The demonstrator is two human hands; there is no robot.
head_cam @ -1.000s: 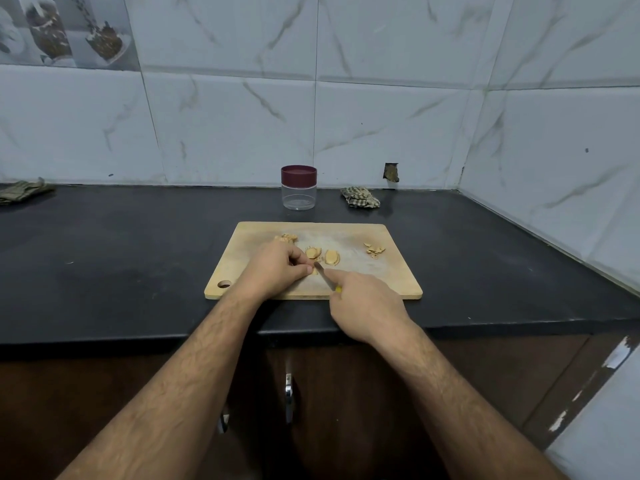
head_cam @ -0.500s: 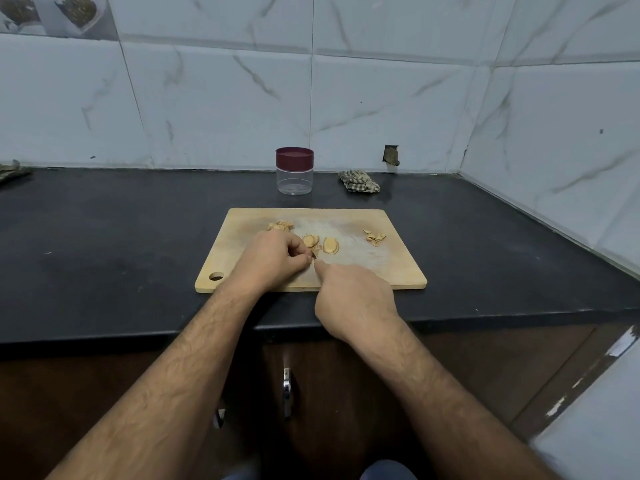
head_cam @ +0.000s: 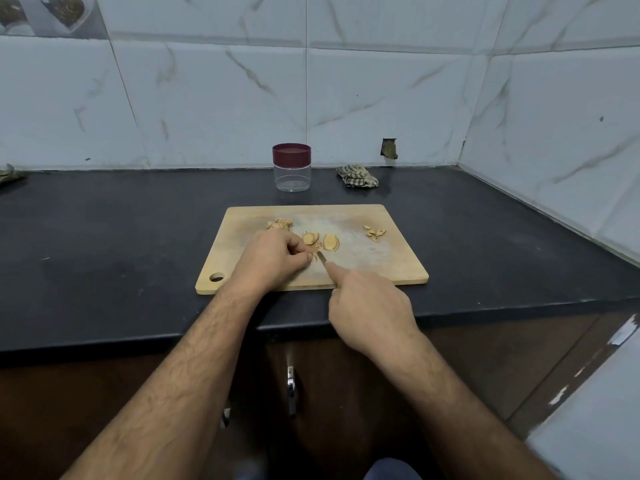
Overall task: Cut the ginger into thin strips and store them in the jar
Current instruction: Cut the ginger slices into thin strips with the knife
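Wooden cutting board (head_cam: pixel 381 265) lies on the black counter (head_cam: pixel 104 237), with a round hole at its near left corner. On the board the left hand (head_cam: pixel 273 261) rests with its fingers curled and their tips pressed down on a small piece of ginger (head_cam: pixel 314 257); the piece is almost hidden under the fingertips, so its shape cannot be told. Just to the right of it the right hand (head_cam: pixel 369 306) grips a small knife (head_cam: pixel 322 258), the fingers are wrapped around the handle and the index finger is stretched forward along the back of the blade. The blade tip touches the board just beside the left fingertips. Behind the blade lie two ginger slices (head_cam: pixel 330 242), flat on the board and near each other. A rough ginger chunk (head_cam: pixel 279 223) sits further back, just behind the left hand. Some small peel scraps (head_cam: pixel 374 233) lie near the right edge of the board. The jar (head_cam: pixel 292 168), clear with a dark red lid on it, stands upright on the counter behind the board, near the tiled wall. A crumpled cloth (head_cam: pixel 357 176) lies to the right of the jar.
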